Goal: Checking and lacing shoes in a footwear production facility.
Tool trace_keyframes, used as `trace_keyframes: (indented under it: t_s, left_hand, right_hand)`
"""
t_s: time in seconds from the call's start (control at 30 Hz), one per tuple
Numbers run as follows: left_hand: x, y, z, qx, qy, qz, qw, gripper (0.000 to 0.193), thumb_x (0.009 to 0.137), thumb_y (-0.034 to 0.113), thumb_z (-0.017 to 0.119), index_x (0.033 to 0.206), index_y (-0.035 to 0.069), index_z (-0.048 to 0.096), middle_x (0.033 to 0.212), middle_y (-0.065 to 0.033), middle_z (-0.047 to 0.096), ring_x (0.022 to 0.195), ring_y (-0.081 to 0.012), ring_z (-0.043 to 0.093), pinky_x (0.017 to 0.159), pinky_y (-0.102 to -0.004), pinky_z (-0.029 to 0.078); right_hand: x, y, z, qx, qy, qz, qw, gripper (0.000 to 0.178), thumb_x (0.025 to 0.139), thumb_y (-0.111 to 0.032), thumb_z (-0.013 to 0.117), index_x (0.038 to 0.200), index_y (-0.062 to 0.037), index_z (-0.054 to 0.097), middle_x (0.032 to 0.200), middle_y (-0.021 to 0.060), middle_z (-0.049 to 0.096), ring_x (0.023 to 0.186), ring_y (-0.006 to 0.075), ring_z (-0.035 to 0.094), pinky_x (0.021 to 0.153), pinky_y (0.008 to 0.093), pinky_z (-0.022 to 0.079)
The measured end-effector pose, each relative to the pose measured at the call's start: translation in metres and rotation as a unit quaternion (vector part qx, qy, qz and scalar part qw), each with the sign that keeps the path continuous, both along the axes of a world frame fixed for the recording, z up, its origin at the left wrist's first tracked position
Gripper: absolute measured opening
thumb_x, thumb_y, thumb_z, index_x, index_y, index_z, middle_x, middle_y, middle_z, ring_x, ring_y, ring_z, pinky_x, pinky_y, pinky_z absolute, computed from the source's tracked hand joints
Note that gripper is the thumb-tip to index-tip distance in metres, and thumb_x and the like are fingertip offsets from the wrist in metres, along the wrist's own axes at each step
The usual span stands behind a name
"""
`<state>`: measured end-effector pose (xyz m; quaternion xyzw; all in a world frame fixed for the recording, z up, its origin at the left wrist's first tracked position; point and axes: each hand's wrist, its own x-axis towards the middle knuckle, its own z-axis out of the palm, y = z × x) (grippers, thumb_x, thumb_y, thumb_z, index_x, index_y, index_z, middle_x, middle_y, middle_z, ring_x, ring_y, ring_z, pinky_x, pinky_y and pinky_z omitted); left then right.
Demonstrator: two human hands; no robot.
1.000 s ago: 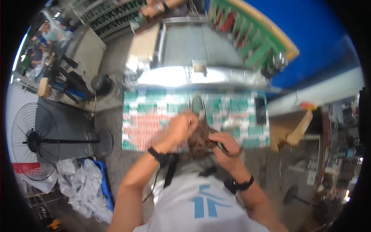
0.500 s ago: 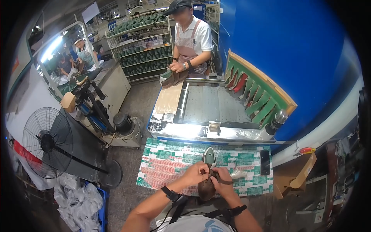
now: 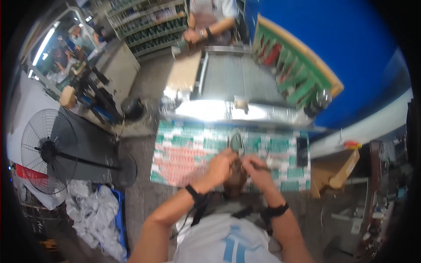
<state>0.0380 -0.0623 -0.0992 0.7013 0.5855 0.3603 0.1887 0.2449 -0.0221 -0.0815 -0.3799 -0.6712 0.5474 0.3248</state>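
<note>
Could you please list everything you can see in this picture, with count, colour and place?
Mat: one, green, white and pink patchwork, on the bench.
Small brown object: one, between both hands; kind unclear.
Phone: one, black, right on the mat.
Conveyor machine: one, grey metal, behind the mat.
Rack: one, green, right of the machine.
Fan: one, black, left floor.
Co-worker: one, at the machine's far end.
Left hand: on the object.
Right hand: on the object.

Blue wall (image 3: 351,48), standing fan (image 3: 46,151), stocked shelves (image 3: 149,26)
</note>
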Motion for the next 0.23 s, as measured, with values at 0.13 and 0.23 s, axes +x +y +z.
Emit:
trace_keyframes:
  t_s: [0.13, 0.23]
  left_hand:
    - [0.009, 0.007, 0.012, 0.012, -0.048, 0.047, 0.998, 0.020, 0.086, 0.002, 0.073, 0.103, 0.012, 0.078, 0.106, -0.0111, 0.073, 0.096, -0.0399, 0.073, 0.077, -0.0490, 0.059]
    - [0.003, 0.002, 0.016, -0.050, -0.036, 0.051, 0.997, 0.023, 0.087, -0.003, 0.076, 0.108, 0.006, 0.079, 0.106, -0.0117, 0.073, 0.095, -0.0362, 0.075, 0.079, -0.0437, 0.059]
  right_hand:
    - [0.015, 0.012, 0.033, -0.078, 0.125, 0.060, 0.987, 0.021, 0.110, -0.017, 0.066, 0.125, -0.0047, 0.073, 0.129, 0.0065, 0.072, 0.109, 0.0144, 0.066, 0.096, 0.0319, 0.055]
    - [0.031, 0.012, 0.041, -0.170, 0.335, 0.013, 0.927, 0.039, 0.111, -0.024, 0.065, 0.147, -0.0090, 0.063, 0.144, 0.0107, 0.066, 0.118, 0.0179, 0.065, 0.108, 0.0337, 0.052]
